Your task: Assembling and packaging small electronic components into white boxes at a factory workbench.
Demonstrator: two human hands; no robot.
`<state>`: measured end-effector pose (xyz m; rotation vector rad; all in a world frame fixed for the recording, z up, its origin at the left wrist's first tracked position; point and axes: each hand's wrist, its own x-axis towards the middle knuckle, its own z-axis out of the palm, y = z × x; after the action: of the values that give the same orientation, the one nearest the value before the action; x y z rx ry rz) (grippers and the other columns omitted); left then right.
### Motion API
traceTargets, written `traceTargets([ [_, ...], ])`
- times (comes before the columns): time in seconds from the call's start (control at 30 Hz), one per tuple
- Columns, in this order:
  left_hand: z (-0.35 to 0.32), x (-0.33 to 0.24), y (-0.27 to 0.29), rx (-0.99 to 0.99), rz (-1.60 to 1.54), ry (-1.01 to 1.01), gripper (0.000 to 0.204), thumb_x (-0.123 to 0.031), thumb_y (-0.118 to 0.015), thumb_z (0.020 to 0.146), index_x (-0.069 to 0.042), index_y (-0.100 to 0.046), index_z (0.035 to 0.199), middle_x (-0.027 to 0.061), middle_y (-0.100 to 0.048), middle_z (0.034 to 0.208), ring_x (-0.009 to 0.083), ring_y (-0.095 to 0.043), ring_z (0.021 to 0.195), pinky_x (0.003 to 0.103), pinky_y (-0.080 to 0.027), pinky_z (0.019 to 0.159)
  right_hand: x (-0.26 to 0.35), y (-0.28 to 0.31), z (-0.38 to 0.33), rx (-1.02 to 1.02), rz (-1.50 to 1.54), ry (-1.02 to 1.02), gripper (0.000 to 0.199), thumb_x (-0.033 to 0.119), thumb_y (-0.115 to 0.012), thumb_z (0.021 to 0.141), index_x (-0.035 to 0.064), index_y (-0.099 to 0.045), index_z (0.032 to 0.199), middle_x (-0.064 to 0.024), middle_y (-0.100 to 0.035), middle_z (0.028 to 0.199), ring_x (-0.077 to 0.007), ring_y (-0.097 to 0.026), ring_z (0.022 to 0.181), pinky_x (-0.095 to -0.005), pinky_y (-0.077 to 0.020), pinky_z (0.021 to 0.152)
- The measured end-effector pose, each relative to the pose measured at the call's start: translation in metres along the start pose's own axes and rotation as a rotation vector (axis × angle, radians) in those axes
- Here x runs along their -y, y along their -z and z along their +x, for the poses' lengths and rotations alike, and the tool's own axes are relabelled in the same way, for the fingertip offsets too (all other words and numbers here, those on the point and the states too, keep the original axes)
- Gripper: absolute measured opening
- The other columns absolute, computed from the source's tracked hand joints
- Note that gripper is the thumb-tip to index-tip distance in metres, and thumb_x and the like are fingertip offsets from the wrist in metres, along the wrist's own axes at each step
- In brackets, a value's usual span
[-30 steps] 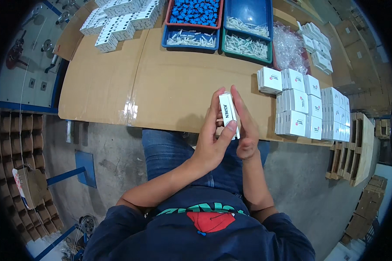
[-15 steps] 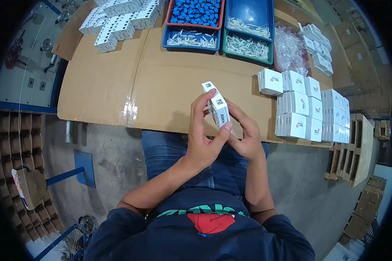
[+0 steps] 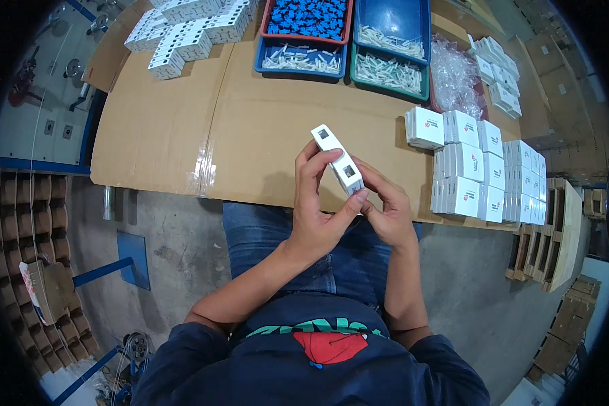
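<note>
Over the table's near edge I hold a small white box-shaped plastic piece (image 3: 336, 159) with dark square openings along its upturned narrow side. My left hand (image 3: 320, 193) closes on it from the left, the index finger lying across its top and the thumb at its lower end. My right hand (image 3: 390, 210) grips the right side, its fingers behind the piece and its thumb near my left thumb. The piece is tilted, its far end leaning left. Its broad faces are mostly hidden by my fingers.
Stacked white boxes (image 3: 465, 162) stand on the cardboard-covered table (image 3: 264, 135) at right. White pieces with dark openings (image 3: 183, 40) lie far left. At the back are a red tray (image 3: 350, 24) of blue parts, a blue tray (image 3: 301, 78) and a green tray (image 3: 392, 95) of white plugs, and clear plastic bags (image 3: 453, 74).
The white piece has turned in my fingers, so its narrow side with the openings faces up more. My left index finger has shifted across it; both hands keep hold.
</note>
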<state>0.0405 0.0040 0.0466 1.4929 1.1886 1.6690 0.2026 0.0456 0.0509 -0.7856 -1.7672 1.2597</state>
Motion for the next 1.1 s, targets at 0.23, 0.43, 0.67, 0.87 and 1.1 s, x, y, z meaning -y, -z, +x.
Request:
traceTargets([
  [0.23,0.019,-0.015,0.002,-0.108,-0.672,0.780,0.055,-0.046,-0.041,0.108,-0.009,-0.033,0.148,0.0130,-0.051,0.138,0.0252,-0.059,0.120,0.043,-0.048,0.104,0.001,0.002,0.007,-0.019,-0.128,0.093,0.065,0.026,-0.083,0.082,0.0045,-0.061,0.139,-0.0186,-0.050,0.152,-0.0333,-0.050,0.140,-0.0436,-0.0393,0.114],
  [0.43,0.009,-0.004,0.004,0.061,-0.902,0.971,0.064,-0.059,-0.034,0.106,-0.008,-0.042,0.145,0.0117,-0.058,0.130,0.0233,-0.060,0.117,0.040,-0.049,0.099,-0.002,0.000,0.006,-0.027,-0.153,-0.018,0.064,0.028,-0.082,0.083,0.0064,-0.061,0.140,-0.0186,-0.050,0.152,-0.0319,-0.053,0.136,-0.0413,-0.0436,0.109],
  [0.67,0.017,-0.013,0.005,0.133,-0.887,0.992,0.059,-0.056,-0.039,0.106,-0.014,-0.040,0.148,0.0096,-0.057,0.129,0.0190,-0.059,0.112,0.036,-0.050,0.092,-0.010,0.000,0.003,-0.086,-0.151,0.065,0.053,0.027,-0.078,0.087,0.0040,-0.064,0.133,-0.0194,-0.058,0.141,-0.0327,-0.057,0.130,-0.0400,-0.0458,0.104],
  [0.87,0.017,-0.015,0.004,0.136,-1.000,1.018,0.051,-0.054,-0.044,0.106,-0.014,-0.047,0.138,0.0067,-0.057,0.123,0.0165,-0.057,0.112,0.036,-0.050,0.090,-0.012,-0.005,0.002,-0.151,-0.121,0.066,0.046,0.026,-0.075,0.088,0.0016,-0.065,0.127,-0.0194,-0.062,0.130,-0.0335,-0.060,0.122,-0.0417,-0.0450,0.106],
  [1.1,0.004,-0.010,0.003,0.098,-0.937,0.957,0.056,-0.052,-0.047,0.105,-0.012,-0.043,0.144,0.0078,-0.058,0.127,0.0162,-0.060,0.107,0.034,-0.051,0.088,-0.016,-0.009,0.003,-0.211,-0.041,0.003,0.063,0.047,-0.079,0.084,0.0005,-0.066,0.124,-0.0158,-0.064,0.125,-0.0282,-0.062,0.117,-0.0383,-0.0464,0.102],
])
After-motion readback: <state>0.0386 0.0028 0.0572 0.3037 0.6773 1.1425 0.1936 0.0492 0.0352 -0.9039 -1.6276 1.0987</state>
